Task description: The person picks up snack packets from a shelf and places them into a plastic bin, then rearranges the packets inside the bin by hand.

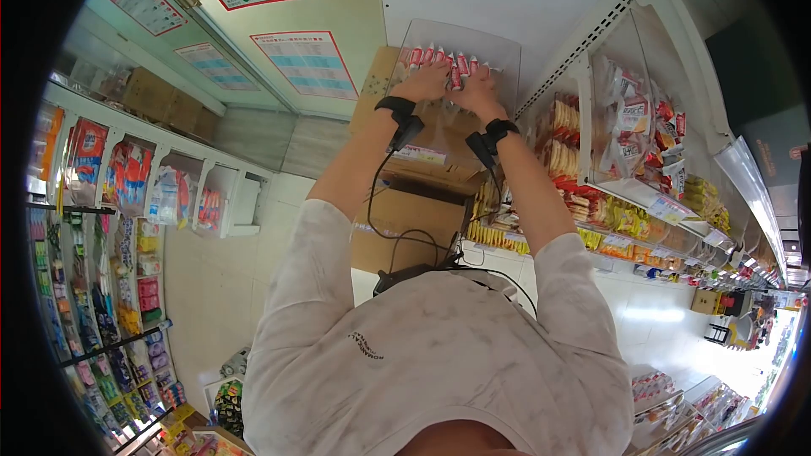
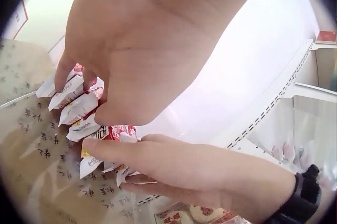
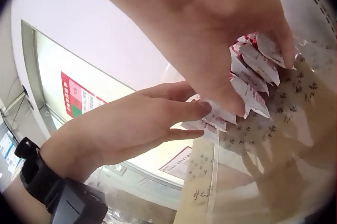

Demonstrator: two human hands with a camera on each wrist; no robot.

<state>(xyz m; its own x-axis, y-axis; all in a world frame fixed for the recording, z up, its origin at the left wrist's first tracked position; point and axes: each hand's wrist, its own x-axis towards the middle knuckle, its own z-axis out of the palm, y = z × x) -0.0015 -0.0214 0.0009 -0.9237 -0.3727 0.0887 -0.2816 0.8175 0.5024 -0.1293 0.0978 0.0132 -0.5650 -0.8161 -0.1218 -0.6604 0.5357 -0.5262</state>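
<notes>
A row of small white-and-red packets [image 1: 457,70] [image 2: 77,109] [image 3: 255,65] stands packed side by side in a clear plastic bin [image 1: 507,49]. At the row's left part, my left hand [image 1: 425,83] [image 2: 137,40] [image 3: 131,121] curls its fingers over several packets, thumb against their near side. Close beside it, my right hand [image 1: 479,93] [image 2: 210,174] [image 3: 210,40] holds packets at the right part between thumb and fingers. The palms and fingers hide part of the row.
A cardboard box [image 1: 405,224] stands below the bin. Shelves of bagged snacks [image 1: 629,118] rise at the right, close to my right arm. Hanging goods [image 1: 131,169] line the left side. Black cables [image 1: 372,203] dangle between my forearms.
</notes>
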